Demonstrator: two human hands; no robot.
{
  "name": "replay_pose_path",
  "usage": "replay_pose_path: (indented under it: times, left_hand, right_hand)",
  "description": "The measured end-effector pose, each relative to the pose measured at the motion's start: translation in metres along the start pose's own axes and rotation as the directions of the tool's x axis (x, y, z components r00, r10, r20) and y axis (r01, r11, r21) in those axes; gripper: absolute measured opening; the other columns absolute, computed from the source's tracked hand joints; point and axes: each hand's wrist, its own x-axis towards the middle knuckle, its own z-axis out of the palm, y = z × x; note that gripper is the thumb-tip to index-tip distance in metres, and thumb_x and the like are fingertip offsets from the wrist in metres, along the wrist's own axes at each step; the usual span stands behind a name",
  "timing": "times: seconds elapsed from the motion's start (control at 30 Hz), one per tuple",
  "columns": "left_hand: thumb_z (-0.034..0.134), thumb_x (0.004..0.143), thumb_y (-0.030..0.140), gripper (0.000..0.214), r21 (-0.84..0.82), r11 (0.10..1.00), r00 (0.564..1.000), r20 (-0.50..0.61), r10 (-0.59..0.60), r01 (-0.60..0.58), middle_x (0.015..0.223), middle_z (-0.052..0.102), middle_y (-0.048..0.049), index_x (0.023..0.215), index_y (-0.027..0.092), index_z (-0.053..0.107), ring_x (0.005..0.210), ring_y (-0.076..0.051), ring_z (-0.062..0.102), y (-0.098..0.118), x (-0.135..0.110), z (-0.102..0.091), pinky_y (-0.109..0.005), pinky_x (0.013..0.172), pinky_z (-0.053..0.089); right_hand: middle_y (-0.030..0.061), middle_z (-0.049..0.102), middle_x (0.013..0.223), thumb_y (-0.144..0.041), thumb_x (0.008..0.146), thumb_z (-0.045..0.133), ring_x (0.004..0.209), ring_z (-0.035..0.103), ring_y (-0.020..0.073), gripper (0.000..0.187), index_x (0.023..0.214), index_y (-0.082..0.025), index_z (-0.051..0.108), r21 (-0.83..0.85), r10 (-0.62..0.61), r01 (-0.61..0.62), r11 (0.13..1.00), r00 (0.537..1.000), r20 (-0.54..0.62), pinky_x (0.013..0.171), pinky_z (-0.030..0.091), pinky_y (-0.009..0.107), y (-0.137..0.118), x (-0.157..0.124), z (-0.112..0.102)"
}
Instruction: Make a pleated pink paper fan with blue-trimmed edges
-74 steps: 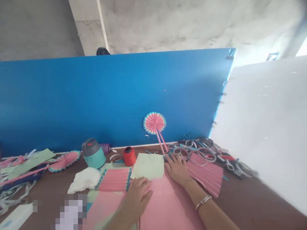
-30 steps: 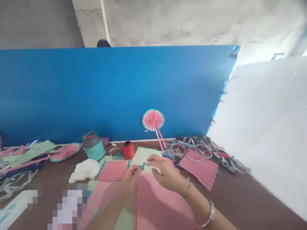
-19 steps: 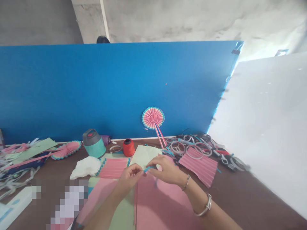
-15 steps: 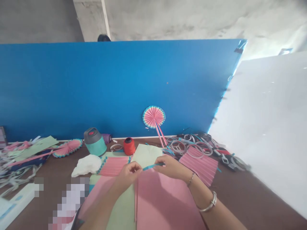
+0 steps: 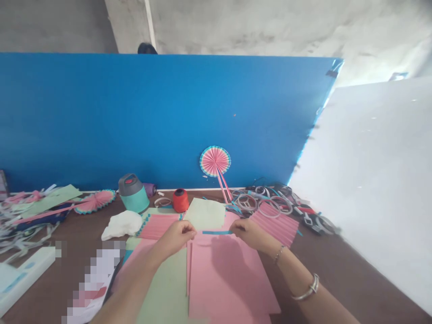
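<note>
A narrow blue strip (image 5: 217,232) runs straight and level above the top edge of the pink paper sheets (image 5: 232,279). My right hand (image 5: 249,231) pinches its right end between thumb and fingers. My left hand (image 5: 178,236) is closed in a pinch just beyond the strip's left end, with a small gap between fingertips and blue. What those fingers hold, if anything, is too small to make out. Behind the hands lies a pale green sheet (image 5: 205,212). A pleated pink paper with a blue edge (image 5: 158,225) lies beside my left hand, and another pleated pink sheet (image 5: 275,222) beyond my right.
A round pink paper fan (image 5: 215,161) leans against the blue partition (image 5: 151,117). Along the back stand a red thread spool (image 5: 180,200) and a teal container with a grey lid (image 5: 133,193). Tape rings (image 5: 246,202) pile up at the right; a second fan (image 5: 96,201) lies left.
My hands have moved apart, the left one leftward and the right one rightward. The blue strip, slanted and partly covered before, now shows longer and level between them.
</note>
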Motion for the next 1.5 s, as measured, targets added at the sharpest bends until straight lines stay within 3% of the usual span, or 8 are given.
replay_pose_path:
  times: [0.1, 0.2, 0.27, 0.5, 0.87, 1.0, 1.13, 1.5]
  left_hand:
    - [0.049, 0.068, 0.030, 0.016, 0.035, 0.999, 0.996, -0.081, 0.035, -0.032, 0.069, 0.061, -0.0009, 0.068, 0.017, 0.059, 0.070, -0.017, 0.056, -0.004, 0.001, 0.001, -0.027, 0.066, 0.042]
    - [0.049, 0.073, 0.035, 0.031, -0.012, 0.996, 0.979, -0.188, 0.083, -0.087, 0.100, 0.065, -0.0067, 0.094, 0.018, 0.062, 0.090, -0.020, 0.057, -0.010, 0.003, 0.008, -0.030, 0.080, 0.043]
    - [0.047, 0.077, 0.041, 0.038, -0.059, 0.992, 0.983, -0.156, 0.098, -0.109, 0.113, 0.061, -0.0073, 0.105, 0.020, 0.061, 0.101, -0.021, 0.055, -0.012, 0.002, 0.013, -0.032, 0.087, 0.041]
    - [0.034, 0.084, 0.047, 0.037, -0.101, 0.992, 0.992, -0.106, 0.060, -0.071, 0.094, 0.065, -0.0019, 0.080, 0.025, 0.064, 0.091, -0.020, 0.056, -0.020, -0.004, 0.019, -0.031, 0.082, 0.043]
    - [0.048, 0.077, 0.032, 0.021, 0.104, 0.969, 0.951, -0.190, 0.242, -0.226, 0.079, 0.062, -0.0033, 0.060, 0.020, 0.054, 0.082, -0.019, 0.056, -0.033, 0.004, 0.021, -0.029, 0.076, 0.041]
    - [0.051, 0.076, 0.031, 0.019, 0.247, 0.950, 0.940, -0.231, 0.250, -0.192, 0.078, 0.063, -0.0028, 0.061, 0.020, 0.055, 0.083, -0.020, 0.055, -0.044, 0.007, 0.025, -0.032, 0.078, 0.039]
    - [0.049, 0.078, 0.032, 0.019, 0.372, 0.918, 0.948, -0.218, 0.231, -0.138, 0.082, 0.063, -0.0023, 0.064, 0.021, 0.057, 0.086, -0.021, 0.054, -0.045, 0.004, 0.029, -0.033, 0.077, 0.036]
    - [0.046, 0.079, 0.025, 0.018, 0.532, 0.846, 0.969, -0.189, 0.162, -0.038, 0.086, 0.060, -0.0033, 0.066, 0.020, 0.057, 0.094, -0.023, 0.050, -0.040, 0.002, 0.036, -0.034, 0.077, 0.032]
  right_hand:
    - [0.0010, 0.057, 0.064, -0.023, 0.076, 0.043, 0.058, 0.047, 0.0124, 0.021, 0.069, -0.016, 0.061, 0.026, -0.010, 0.009, 1.000, 1.000, 0.028, 0.055, 0.036, 0.023, 0.003, -0.004, 0.002]
    - [0.0010, 0.057, 0.067, -0.023, 0.079, 0.043, 0.061, 0.049, 0.0121, 0.020, 0.074, -0.016, 0.061, 0.113, -0.026, 0.021, 0.993, 0.999, 0.044, 0.057, 0.038, 0.022, 0.001, -0.006, 0.006]
    - [0.0008, 0.056, 0.069, -0.026, 0.081, 0.043, 0.064, 0.049, 0.0123, 0.020, 0.075, -0.016, 0.060, 0.167, -0.055, 0.046, 0.985, 0.997, 0.052, 0.060, 0.040, 0.022, 0.000, -0.006, 0.009]
    - [-0.0003, 0.053, 0.066, -0.029, 0.081, 0.045, 0.061, 0.046, 0.0116, 0.020, 0.073, -0.017, 0.058, 0.187, -0.048, 0.042, 0.981, 0.998, 0.030, 0.059, 0.038, 0.022, 0.002, -0.004, 0.018]
    - [0.0035, 0.064, 0.075, -0.022, 0.078, 0.042, 0.071, 0.056, 0.0169, 0.023, 0.071, -0.017, 0.063, 0.109, -0.072, 0.075, 0.991, 0.997, -0.029, 0.067, 0.041, 0.027, 0.011, 0.001, 0.029]
    - [0.0064, 0.068, 0.085, -0.022, 0.076, 0.043, 0.079, 0.060, 0.0208, 0.025, 0.079, -0.019, 0.068, 0.082, -0.042, 0.049, 0.995, 0.995, -0.085, 0.072, 0.044, 0.031, 0.019, 0.000, 0.032]
    - [0.0028, 0.064, 0.072, -0.022, 0.075, 0.045, 0.066, 0.056, 0.0179, 0.021, 0.084, -0.020, 0.064, -0.008, 0.041, -0.043, 0.999, 0.986, -0.160, 0.058, 0.040, 0.027, 0.021, -0.004, 0.038]
    - [0.0037, 0.065, 0.073, -0.019, 0.079, 0.045, 0.066, 0.057, 0.0177, 0.014, 0.085, -0.019, 0.058, -0.083, 0.052, -0.064, 0.994, 0.989, -0.137, 0.059, 0.036, 0.026, 0.018, -0.005, 0.046]
